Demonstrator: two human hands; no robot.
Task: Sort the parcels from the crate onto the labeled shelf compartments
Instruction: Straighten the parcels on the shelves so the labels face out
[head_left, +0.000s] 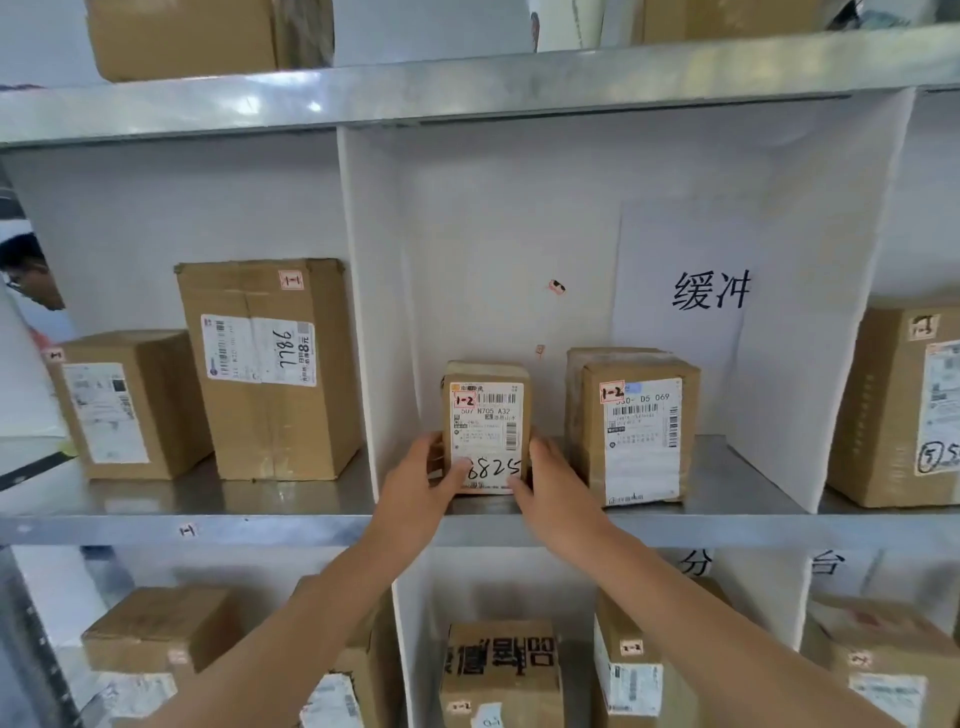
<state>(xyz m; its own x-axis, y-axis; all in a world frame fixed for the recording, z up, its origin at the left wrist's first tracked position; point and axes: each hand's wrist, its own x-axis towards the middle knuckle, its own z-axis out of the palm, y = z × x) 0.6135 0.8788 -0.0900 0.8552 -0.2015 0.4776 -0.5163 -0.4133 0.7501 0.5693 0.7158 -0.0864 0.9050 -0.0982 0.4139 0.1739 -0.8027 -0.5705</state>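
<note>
Left hand (423, 480) and right hand (550, 480) clasp the parcel (485, 410) from either side, fingers curled round its lower edges and thumbs on its label. The parcel stands upright on the middle shelf (311, 530), near the front of the centre compartment, and bears a red "1-2" tag. Just right of it, apart, stands a second box (631, 431) with the same tag. Left of the white divider (363, 312), a tall box (270, 374) and a low box (130, 405) sit side by side.
</note>
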